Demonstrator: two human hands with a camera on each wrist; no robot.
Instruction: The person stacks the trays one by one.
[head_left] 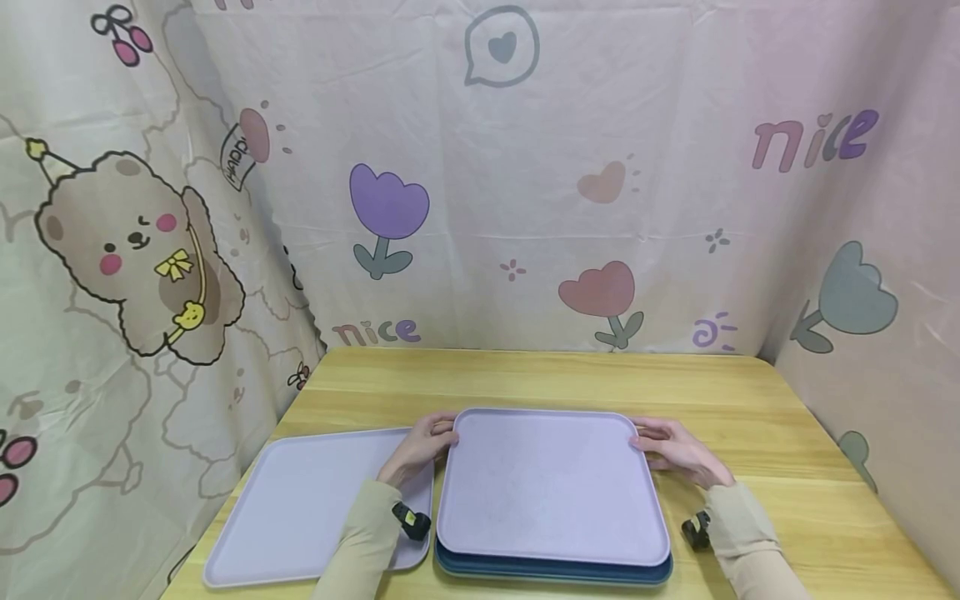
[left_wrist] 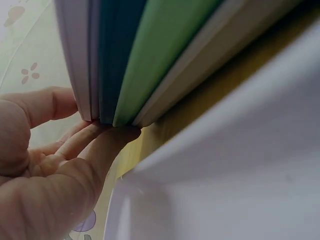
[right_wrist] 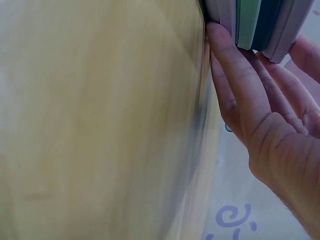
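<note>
A stack of rectangular trays lies in the middle of the head view, with a lilac tray (head_left: 555, 487) on top. Dark blue trays (head_left: 551, 568) show below its near edge; the wrist views also show a green tray (left_wrist: 150, 60) and a pale tray (left_wrist: 200, 60) lower in the stack. My left hand (head_left: 422, 448) holds the stack's left side, thumb at the lilac rim and fingers along the stacked edges. On the opposite side my right hand (head_left: 681, 450) grips likewise, its fingers (right_wrist: 245, 85) reaching down to the lower trays.
Another lilac tray (head_left: 315, 508) lies flat on the wooden table (head_left: 540, 379), left of the stack and beneath my left forearm. Printed curtains (head_left: 495, 167) hang behind the table and along both sides. A small black device (head_left: 411, 521) sits at my left wrist.
</note>
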